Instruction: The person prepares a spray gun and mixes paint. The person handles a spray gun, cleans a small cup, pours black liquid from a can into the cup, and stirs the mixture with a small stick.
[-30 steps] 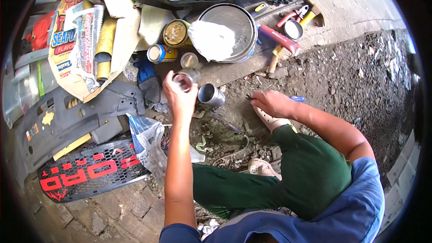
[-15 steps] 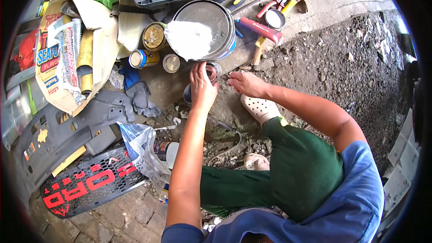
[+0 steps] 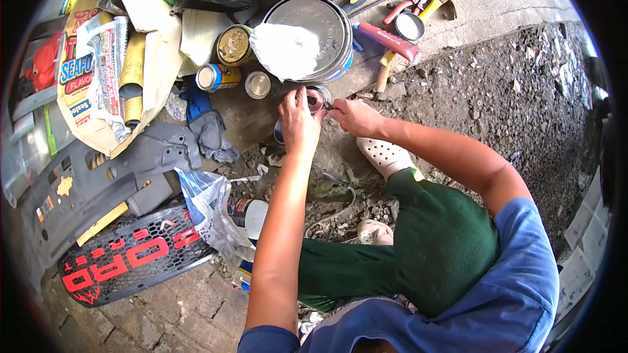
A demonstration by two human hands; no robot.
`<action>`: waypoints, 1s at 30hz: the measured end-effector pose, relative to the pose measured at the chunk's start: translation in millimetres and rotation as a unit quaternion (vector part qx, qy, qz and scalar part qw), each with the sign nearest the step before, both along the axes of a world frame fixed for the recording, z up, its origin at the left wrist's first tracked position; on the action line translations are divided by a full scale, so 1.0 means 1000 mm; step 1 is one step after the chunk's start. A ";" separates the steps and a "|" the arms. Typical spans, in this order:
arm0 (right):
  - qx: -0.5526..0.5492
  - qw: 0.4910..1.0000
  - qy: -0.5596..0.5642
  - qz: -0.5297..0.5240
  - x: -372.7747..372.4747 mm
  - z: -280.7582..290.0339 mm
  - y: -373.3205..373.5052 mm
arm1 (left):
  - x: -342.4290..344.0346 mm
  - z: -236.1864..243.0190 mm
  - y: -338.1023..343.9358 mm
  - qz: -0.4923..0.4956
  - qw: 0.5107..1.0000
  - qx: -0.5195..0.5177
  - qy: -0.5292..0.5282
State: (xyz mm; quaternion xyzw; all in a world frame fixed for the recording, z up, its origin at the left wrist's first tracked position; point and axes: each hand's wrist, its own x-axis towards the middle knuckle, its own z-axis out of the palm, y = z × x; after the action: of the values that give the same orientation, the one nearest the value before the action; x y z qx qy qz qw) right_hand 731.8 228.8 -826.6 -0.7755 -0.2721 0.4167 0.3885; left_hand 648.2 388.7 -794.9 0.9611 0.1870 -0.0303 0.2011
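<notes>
My left hand is closed round the near side of a small open can, with reddish-brown showing inside. At the can's right edge, the closed fingers of my right hand pinch something small and dark, too hidden to name. Just beyond stands a large lidded paint can with a crumpled white sheet on its lid. Left of the small can are a short round tin, a yellow-and-blue can and an open can of tan matter. A grey cup-like container is partly behind my left hand.
Pliers, a hammer, a red tube and a round tin lie at the far right. On the left are a cut carton, a black grille and grey plastic trim. Gravel covers the right side.
My right hand has come left to the small can's rim, where before it was apart from it. My left hand stays at the can. The whole view has shifted slightly.
</notes>
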 end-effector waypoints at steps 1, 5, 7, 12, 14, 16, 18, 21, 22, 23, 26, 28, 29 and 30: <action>-0.003 1.000 0.017 -0.005 0.000 0.002 0.001 | 0.000 -0.001 -0.001 0.009 1.000 0.000 -0.007; -0.002 0.999 0.033 -0.011 0.001 0.008 0.006 | -0.001 -0.001 0.005 -0.002 1.000 0.029 -0.010; -0.012 0.999 0.030 -0.007 0.001 0.007 0.007 | 0.001 0.002 0.011 -0.023 1.000 0.010 0.002; -0.062 0.997 -0.042 0.018 -0.004 0.002 0.021 | 0.008 0.008 0.015 -0.031 0.998 -0.026 0.040; -0.056 0.997 -0.046 0.001 -0.007 -0.003 0.023 | 0.007 0.008 0.013 -0.022 0.998 -0.022 0.046; -0.020 0.998 -0.050 -0.038 -0.016 -0.007 0.023 | 0.009 0.008 0.012 -0.017 0.998 -0.020 0.050; 0.023 0.998 -0.049 -0.041 -0.018 -0.011 0.013 | 0.009 0.011 0.012 -0.014 0.998 -0.018 0.054; 0.038 0.997 -0.045 -0.043 -0.014 -0.015 0.010 | 0.014 0.013 0.010 -0.022 0.999 -0.012 0.047; 0.035 0.998 -0.039 -0.044 -0.015 -0.017 0.010 | 0.013 0.011 0.010 -0.028 0.999 -0.006 0.039; 0.034 0.998 -0.040 -0.038 -0.015 -0.019 0.011 | 0.012 0.010 0.010 -0.034 0.999 0.000 0.031; 0.059 0.998 -0.031 -0.018 -0.008 -0.020 0.005 | 0.010 0.010 0.013 -0.030 0.999 -0.002 0.033; 0.077 0.996 -0.034 0.005 -0.006 -0.022 0.002 | 0.010 0.010 0.013 -0.018 0.999 -0.006 0.048; 0.084 0.996 -0.035 0.015 -0.005 -0.026 0.000 | 0.010 0.009 0.012 -0.014 0.998 -0.009 0.055; 0.084 0.996 -0.030 0.024 -0.003 -0.029 -0.002 | 0.009 0.007 0.012 -0.017 0.998 -0.009 0.053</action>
State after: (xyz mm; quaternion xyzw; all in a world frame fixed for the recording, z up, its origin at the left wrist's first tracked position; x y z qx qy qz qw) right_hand 728.5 226.8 -855.6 -0.7455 -0.3362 0.3783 0.4337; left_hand 657.6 400.6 -787.4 0.9593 0.1809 -0.0866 0.1990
